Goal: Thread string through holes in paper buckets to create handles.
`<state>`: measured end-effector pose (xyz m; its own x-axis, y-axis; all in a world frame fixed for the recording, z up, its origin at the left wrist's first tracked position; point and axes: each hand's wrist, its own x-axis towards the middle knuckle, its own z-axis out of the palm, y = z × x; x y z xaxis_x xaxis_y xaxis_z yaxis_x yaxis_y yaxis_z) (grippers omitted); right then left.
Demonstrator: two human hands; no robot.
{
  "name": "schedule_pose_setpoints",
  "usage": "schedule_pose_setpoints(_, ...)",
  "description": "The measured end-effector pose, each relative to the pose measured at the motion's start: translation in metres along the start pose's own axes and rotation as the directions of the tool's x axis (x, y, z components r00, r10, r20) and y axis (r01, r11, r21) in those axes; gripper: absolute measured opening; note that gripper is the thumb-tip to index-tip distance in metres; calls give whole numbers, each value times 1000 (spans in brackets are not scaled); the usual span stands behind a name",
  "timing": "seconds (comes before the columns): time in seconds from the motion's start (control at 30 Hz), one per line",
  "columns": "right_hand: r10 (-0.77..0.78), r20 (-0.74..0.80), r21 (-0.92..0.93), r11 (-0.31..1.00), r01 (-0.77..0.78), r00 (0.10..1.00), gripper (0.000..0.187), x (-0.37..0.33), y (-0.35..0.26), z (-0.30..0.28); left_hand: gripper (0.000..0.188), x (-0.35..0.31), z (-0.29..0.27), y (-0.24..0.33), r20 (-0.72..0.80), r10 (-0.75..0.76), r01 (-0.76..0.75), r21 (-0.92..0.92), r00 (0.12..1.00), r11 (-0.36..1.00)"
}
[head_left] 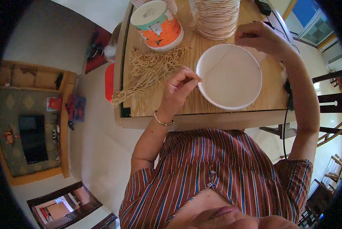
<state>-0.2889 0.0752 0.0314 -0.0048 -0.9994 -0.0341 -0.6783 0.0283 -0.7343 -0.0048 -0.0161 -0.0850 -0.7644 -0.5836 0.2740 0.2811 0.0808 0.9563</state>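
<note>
A round white paper bucket [232, 76] stands on the wooden table in front of me, its open mouth facing up. Beside its left rim, my left hand [181, 86] pinches a thin tan string [217, 65]. That string runs in a nearly straight line across the bucket's mouth toward my right hand [257, 37], whose fingers are closed above the far right rim; their tips are partly hidden. To the left lies a loose heap of tan strings [152, 68], spread out to the table's left corner.
Behind the bucket rises a tall stack of white paper buckets [218, 19] with tan strings hanging about it. An upturned orange and green bucket stack [159, 30] stands at the far left. Black cables [285, 126] hang at the table's right side, near dark chairs [331, 103].
</note>
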Motion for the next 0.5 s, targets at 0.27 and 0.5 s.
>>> schedule_pose_setpoints(0.27, 112, -158, 283, 957, -63, 981, 12, 31, 43, 40, 3, 5, 2, 11, -16, -111, 110, -28, 994, 994)
schedule_pose_setpoints(0.5, 320, -131, 297, 916, -270, 938, 16, 29, 40, 45, 11, -4, 14, 6, -235, -170, 130, -177, 957, 976)
